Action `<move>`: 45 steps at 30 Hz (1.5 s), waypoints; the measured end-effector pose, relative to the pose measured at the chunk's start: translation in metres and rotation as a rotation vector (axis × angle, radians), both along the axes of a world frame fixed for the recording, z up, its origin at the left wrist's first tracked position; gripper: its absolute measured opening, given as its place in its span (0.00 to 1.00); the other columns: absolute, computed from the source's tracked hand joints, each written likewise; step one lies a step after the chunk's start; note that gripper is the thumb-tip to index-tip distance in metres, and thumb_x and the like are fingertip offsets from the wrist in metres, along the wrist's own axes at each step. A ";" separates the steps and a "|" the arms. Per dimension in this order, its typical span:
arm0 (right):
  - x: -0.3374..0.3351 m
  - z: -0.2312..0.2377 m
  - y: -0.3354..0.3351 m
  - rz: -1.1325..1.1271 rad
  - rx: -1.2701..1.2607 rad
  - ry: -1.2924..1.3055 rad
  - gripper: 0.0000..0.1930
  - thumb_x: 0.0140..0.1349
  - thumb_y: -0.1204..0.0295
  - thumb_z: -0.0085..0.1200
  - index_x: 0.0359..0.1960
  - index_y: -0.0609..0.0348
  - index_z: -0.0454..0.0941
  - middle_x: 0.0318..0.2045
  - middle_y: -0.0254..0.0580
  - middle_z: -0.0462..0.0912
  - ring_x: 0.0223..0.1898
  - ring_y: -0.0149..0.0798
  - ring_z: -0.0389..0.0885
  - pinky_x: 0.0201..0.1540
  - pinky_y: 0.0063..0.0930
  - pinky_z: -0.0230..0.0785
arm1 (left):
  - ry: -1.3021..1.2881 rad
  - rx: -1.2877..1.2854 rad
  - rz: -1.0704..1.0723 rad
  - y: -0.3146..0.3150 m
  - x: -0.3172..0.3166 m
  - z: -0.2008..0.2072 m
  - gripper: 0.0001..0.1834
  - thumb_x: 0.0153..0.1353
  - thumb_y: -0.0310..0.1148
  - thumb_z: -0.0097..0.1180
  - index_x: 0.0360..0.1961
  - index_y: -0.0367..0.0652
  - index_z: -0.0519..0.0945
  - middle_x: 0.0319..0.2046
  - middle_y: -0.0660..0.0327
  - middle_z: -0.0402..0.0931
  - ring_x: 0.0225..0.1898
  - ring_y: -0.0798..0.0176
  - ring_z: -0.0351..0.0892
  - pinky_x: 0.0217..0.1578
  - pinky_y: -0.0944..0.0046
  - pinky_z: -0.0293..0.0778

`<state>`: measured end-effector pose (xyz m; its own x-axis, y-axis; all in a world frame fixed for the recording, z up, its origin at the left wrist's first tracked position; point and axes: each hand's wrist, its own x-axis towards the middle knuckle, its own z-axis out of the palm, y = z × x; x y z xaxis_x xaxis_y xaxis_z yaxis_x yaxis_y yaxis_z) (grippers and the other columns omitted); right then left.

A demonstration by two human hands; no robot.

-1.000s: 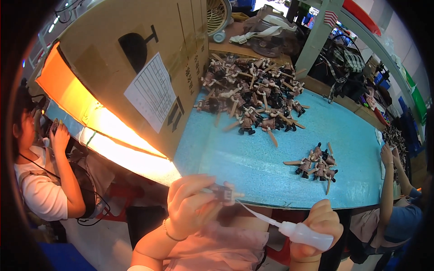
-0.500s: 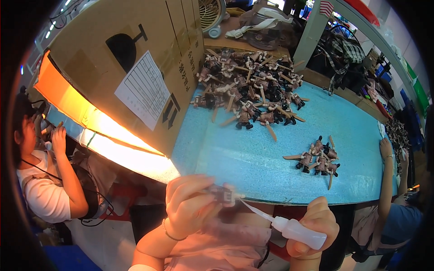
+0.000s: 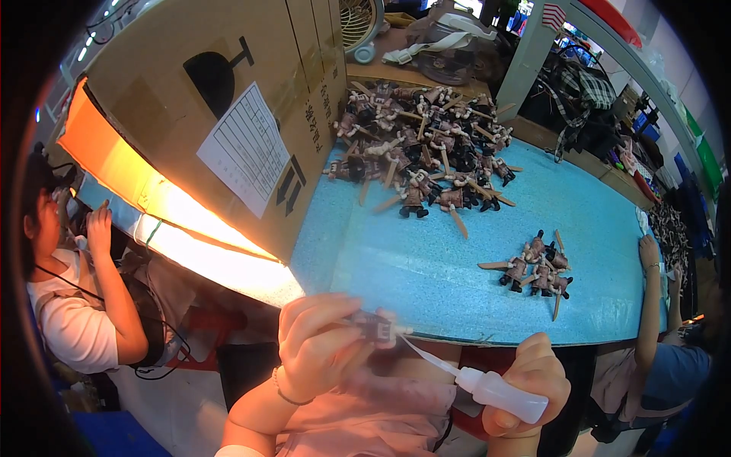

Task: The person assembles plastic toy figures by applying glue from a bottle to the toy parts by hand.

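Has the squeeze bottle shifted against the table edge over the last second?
No: the squeeze bottle stays just below the blue table edge, nozzle at the small figure.

**A:** so what's on your bench? You've got a blue table (image 3: 426, 266) with a huge pile of figurines (image 3: 426, 148) at the far side and a small cluster (image 3: 537, 266) nearer its right edge.

**B:** yep, plus your big cardboard box (image 3: 221, 114) with a paper label (image 3: 247, 148) on the left, and a fan (image 3: 358, 23) behind it. A person in white (image 3: 72, 305) sits to your left.
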<state>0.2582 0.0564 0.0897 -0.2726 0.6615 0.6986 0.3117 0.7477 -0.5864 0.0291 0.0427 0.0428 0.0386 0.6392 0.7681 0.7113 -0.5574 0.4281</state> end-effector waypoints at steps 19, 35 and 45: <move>-0.004 -0.008 -0.001 -0.115 0.050 0.229 0.28 0.55 0.41 0.52 0.29 0.56 0.63 0.19 0.31 0.63 0.19 0.27 0.58 0.25 0.25 0.49 | -0.040 -0.020 -0.030 0.002 -0.002 -0.004 0.24 0.36 0.18 0.66 0.35 0.45 0.68 0.42 0.54 0.74 0.42 0.52 0.74 0.43 0.57 0.72; -0.005 -0.010 -0.002 -0.134 0.011 0.281 0.28 0.54 0.41 0.53 0.29 0.56 0.63 0.19 0.31 0.62 0.19 0.27 0.58 0.25 0.25 0.49 | -0.268 -0.194 -0.177 0.000 -0.001 -0.013 0.22 0.42 0.14 0.61 0.37 0.41 0.67 0.43 0.49 0.72 0.42 0.57 0.74 0.43 0.62 0.73; -0.007 -0.013 -0.003 -0.129 -0.017 0.296 0.28 0.54 0.41 0.53 0.29 0.55 0.63 0.19 0.31 0.62 0.19 0.27 0.58 0.25 0.25 0.49 | -0.492 -0.288 -0.319 -0.002 0.001 -0.017 0.20 0.46 0.14 0.59 0.38 0.40 0.66 0.46 0.48 0.69 0.42 0.60 0.75 0.44 0.64 0.73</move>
